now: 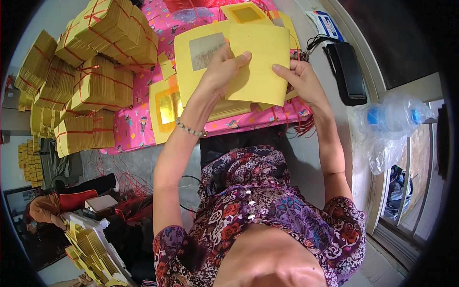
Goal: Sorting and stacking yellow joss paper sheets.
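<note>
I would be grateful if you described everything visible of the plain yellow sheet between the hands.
The plain yellow sheet looks like paper, roughly rectangular, slightly bowed. Thumbs of the left hand and right hand touch its left part and right edge. It overlaps a silver-patched sheet; any join is hidden.

A bright pink table cloth with small colourful pictures point(131, 126) covers the table. On its left side is a big pile of thick yellow paper bundles tied with red string point(103, 88). I can't tell if every bundle sits on the cloth. Near the front lies a flat yellow sheet with a shiny gold square point(169, 107). Next to it, in the middle, is a stack of plain yellow paper point(229, 110), partly hidden. At the back are more yellow papers with a gold square point(246, 14), some crinkly clear plastic point(191, 15) and some bright red plastic point(186, 5). Thin red strings point(303, 125) hang over the right corner.
</note>
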